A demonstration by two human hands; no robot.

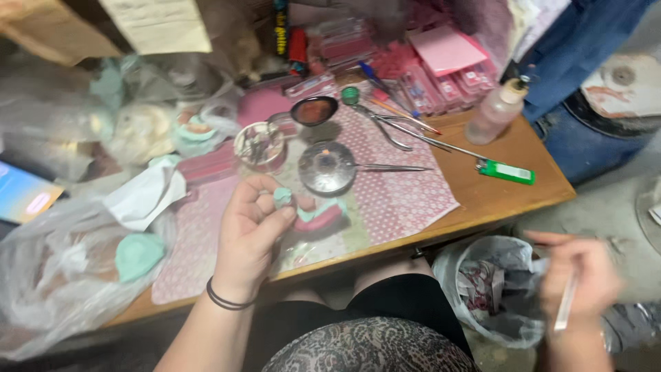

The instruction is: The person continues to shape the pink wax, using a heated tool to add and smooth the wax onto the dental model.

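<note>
My left hand (251, 231) is raised over the table's front edge, its fingers pinching a small mint-green lump (281, 198) with a pink piece beside it. Just right of that lump, a pink and green dental model (322, 215) lies on the dotted pink cloth (399, 196). My right hand (578, 279) is off the table at lower right, blurred, gripping a thin white stick-like tool (566, 304) above a plastic-lined waste bin (492, 286). A black band circles my left wrist.
On the wooden table (513, 200) lie a round metal dish (326, 167), a glass cup of small tools (259, 145), forceps and scissors (403, 129), a green lighter (507, 171), a squeeze bottle (494, 111), pink boxes (447, 65) and plastic bags (62, 269) holding green casts.
</note>
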